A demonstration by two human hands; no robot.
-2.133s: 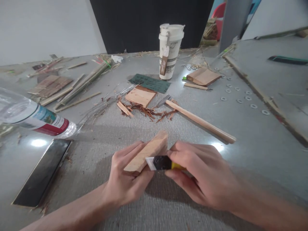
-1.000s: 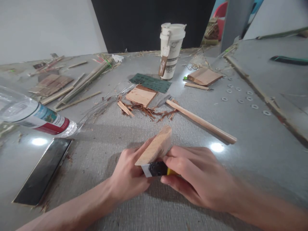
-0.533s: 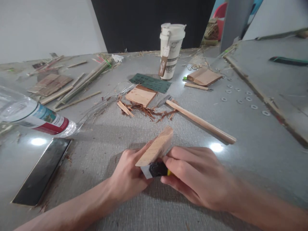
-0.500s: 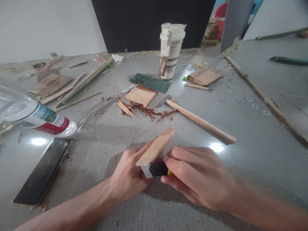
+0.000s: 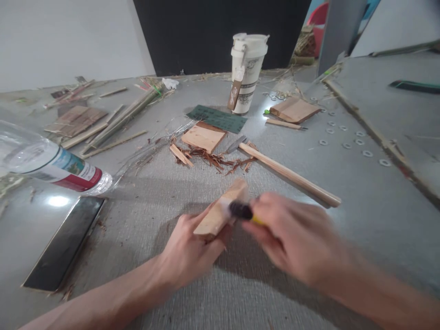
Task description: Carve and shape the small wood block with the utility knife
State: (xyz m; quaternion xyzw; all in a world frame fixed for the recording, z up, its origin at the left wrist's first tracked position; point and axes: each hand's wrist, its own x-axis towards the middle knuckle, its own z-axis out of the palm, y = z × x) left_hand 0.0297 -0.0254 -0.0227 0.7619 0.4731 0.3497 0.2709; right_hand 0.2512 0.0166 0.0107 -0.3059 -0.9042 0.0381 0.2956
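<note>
Tilted up off the table, a thick piece of wood point(image 5: 215, 217) is gripped by my left hand point(image 5: 192, 250), fingers behind it and thumb at its near side. My right hand point(image 5: 292, 233), blurred by motion, is closed on a black and yellow utility knife point(image 5: 242, 211). The knife's blurred blade lies over the middle of the wood's pale narrow face; whether it touches cannot be told. Beyond my hands lies a small hammer point(image 5: 292, 175) with a wooden handle. A square wood block point(image 5: 203, 137) sits past it, with brown bark shavings point(image 5: 215, 160) along its near side.
On the left are a plastic water bottle point(image 5: 74, 169) and a black phone-like slab point(image 5: 65, 245). Farther back stand a lidded paper cup point(image 5: 248, 73), green sandpaper point(image 5: 216, 118), bamboo strips point(image 5: 120, 117) and another wood block point(image 5: 294, 110). Several metal washers point(image 5: 347, 145) are scattered at the right.
My right hand has moved the knife up and away, from the wood's near lower end to over its middle. My left hand and the wood have stayed nearly in place.
</note>
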